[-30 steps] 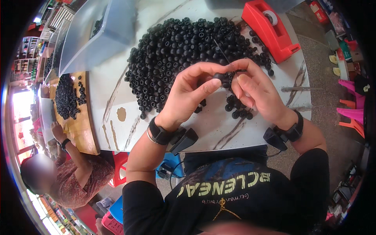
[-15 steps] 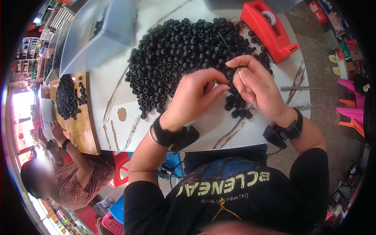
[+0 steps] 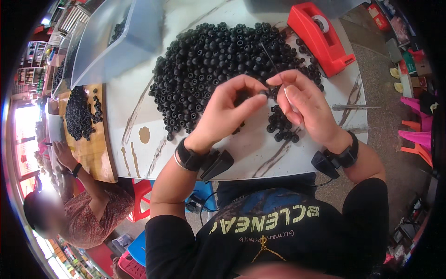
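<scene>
A large pile of small round black plastic caps [image 3: 204, 60] is spread over the table, several of them hollow side up. My left hand [image 3: 227, 109] is closed in front of the pile, thumb and forefinger pinching a small black cap [image 3: 263, 93]. My right hand [image 3: 309, 104] is wrapped round a thin tool with a pale handle and a slim dark shaft [image 3: 271, 59]. The shaft points up and away over the pile. Both hands are close together, the fingertips slightly apart. A small cluster of caps [image 3: 279, 130] lies under my right hand.
A red tape dispenser [image 3: 316, 39] stands at the far right. A slim metal tool [image 3: 355, 107] lies by the table's right edge. At the far left is a translucent plastic bin [image 3: 109, 56]. A co-worker [image 3: 88, 204] sits left, by a wooden table [image 3: 100, 158] with another black pile.
My left hand has turned and its fingers have opened out slightly, showing the pinched cap. My right hand has shifted slightly with the tool. The co-worker's hands have moved.
</scene>
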### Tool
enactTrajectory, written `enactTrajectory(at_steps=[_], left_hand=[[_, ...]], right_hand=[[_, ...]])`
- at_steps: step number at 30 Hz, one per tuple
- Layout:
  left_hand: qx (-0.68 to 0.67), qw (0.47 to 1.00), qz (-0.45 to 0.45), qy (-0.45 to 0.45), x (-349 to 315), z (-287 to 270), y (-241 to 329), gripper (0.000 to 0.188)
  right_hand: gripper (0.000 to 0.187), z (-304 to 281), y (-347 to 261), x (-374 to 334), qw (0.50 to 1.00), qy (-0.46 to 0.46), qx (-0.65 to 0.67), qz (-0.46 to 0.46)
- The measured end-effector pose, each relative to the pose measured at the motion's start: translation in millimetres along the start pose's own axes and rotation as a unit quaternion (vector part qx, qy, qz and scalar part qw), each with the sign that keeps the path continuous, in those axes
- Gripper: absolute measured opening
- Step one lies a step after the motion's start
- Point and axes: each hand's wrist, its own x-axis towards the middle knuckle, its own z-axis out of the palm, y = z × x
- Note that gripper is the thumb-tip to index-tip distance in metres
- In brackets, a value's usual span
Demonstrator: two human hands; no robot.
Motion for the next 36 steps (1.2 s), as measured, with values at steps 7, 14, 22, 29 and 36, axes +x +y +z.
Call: enactTrajectory(at_steps=[7, 14, 22, 29, 36], left_hand=[[-0.239, 0.964, -0.116, 0.001, -1.6, 1.2, 6.2, 0.016], [-0.288, 0.955, -0.069, -0.029, -2.2, -3.7, 1.0, 0.021], [-0.34, 0.936, -0.094, 0.015, -2.7, -0.1, -0.8, 0.016], [-0.262, 0.964, -0.02, 0.044, -1.1, 1.2, -5.1, 0.017], [-0.264, 0.964, -0.001, 0.03, -0.3, 1.4, -6.6, 0.018]], right_hand=[[0.032, 3.9, 0.5, -5.8, 0.994, -0.043, -0.096, -0.019], [0.036, 5.9, -2.1, -5.5, 0.995, -0.049, -0.082, -0.028], [0.028, 7.1, -3.1, -5.4, 0.997, -0.022, -0.077, 0.025], [0.032, 10.1, -1.2, -6.2, 0.992, -0.016, -0.126, 0.008], [0.032, 9.0, -2.0, -7.0, 0.986, -0.02, -0.164, -0.014]])
